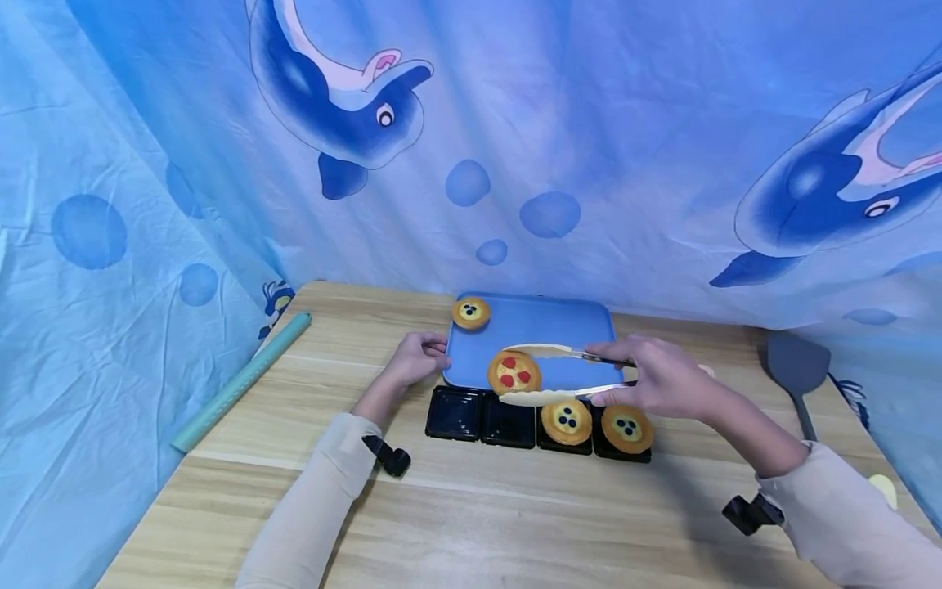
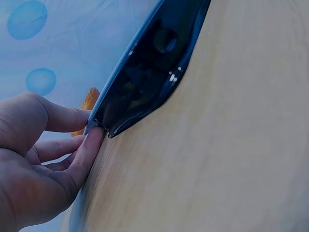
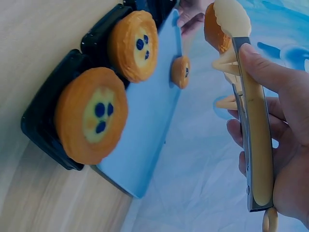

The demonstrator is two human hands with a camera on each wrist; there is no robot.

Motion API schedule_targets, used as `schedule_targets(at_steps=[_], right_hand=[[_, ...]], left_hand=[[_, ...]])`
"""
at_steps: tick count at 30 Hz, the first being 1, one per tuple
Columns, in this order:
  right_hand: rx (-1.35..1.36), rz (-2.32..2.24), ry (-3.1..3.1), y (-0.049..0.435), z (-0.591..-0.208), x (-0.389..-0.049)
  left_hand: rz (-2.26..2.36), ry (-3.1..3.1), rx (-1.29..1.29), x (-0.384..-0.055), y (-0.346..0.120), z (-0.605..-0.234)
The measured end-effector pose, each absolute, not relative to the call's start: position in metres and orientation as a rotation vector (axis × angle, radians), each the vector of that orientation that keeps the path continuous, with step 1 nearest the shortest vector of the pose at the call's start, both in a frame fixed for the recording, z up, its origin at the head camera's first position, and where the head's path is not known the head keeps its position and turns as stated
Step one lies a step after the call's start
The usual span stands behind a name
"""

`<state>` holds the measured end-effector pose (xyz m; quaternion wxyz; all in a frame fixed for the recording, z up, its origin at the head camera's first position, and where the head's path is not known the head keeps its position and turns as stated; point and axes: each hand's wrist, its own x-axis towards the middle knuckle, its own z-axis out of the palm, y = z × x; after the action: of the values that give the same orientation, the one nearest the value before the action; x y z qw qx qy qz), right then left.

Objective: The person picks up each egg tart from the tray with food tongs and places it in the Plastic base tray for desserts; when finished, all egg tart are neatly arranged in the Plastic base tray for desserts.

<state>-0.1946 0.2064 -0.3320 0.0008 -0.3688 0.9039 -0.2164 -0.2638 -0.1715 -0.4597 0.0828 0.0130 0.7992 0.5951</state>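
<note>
My right hand grips a pair of tongs with cream-coloured tips. Between those tips is an egg tart with red berry pieces, raised over the blue tray. At the tray's left edge my left hand pinches the rim between thumb and finger, close to a black box corner in the left wrist view. One blueberry-topped tart lies in the tray's far left corner. Two more blueberry tarts, one beside the other, sit in black square boxes along the tray's near side.
Two unfilled black boxes, the left one and its neighbour, continue the row. A green rod lies along the table's left side. At the right lies a dark grey spatula. A blue dolphin-print curtain borders the table.
</note>
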Motion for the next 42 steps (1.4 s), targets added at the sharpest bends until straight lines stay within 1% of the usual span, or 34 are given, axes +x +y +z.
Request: schedule_targets(at_steps=[17, 30, 42], right_hand=[[-1.204, -0.542, 2.801, 0.199, -0.37, -0.191], [-1.175, -0.54, 2.79, 0.199, -0.375, -0.192], [-1.163, -0.522, 2.799, 0.199, -0.379, -0.193]], left_hand=[[1.777, 2.377, 0.02, -0.265, -0.169, -0.46], [1.796, 2.382, 0.065, -0.266, -0.171, -0.461], [1.788, 2.386, 0.048, -0.265, -0.17, -0.46]])
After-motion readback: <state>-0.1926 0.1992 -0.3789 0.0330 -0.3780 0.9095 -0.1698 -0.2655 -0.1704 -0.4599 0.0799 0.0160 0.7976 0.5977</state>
